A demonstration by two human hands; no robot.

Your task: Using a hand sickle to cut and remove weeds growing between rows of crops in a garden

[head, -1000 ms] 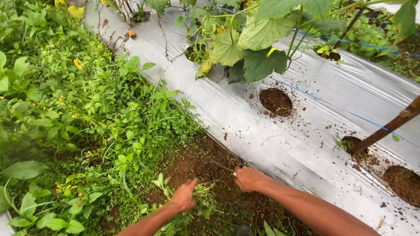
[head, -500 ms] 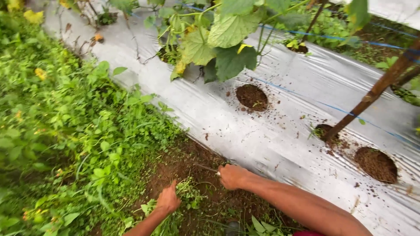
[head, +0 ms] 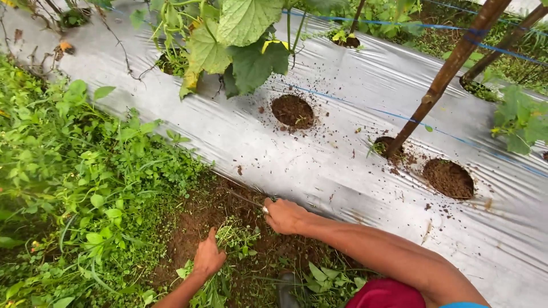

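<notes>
- The thin dark metal blade (head: 245, 199) of a small hand tool lies low over the bare brown soil patch (head: 197, 225), right at the edge of the silver plastic mulch sheet (head: 319, 165); against the picture a second ago it now sits higher in the view and further along the sheet's edge
- The right hand (head: 284, 215) is closed in a fist around the tool's handle, knuckles up
- The left hand (head: 208, 258) is closed on a bunch of pulled green weeds (head: 212, 288), just as it was a second ago, though it has dropped lower and nearer the body
- More soil shows bare between the hands than before, so the clearing looks to be moving along the bed
- The uncut green weed bank (head: 85, 171) stands left of the patch
- Round soil-filled planting holes (head: 292, 111), a slanted brown wooden stake (head: 439, 80) and broad-leaved vine leaves (head: 240, 40) lie beyond
</notes>
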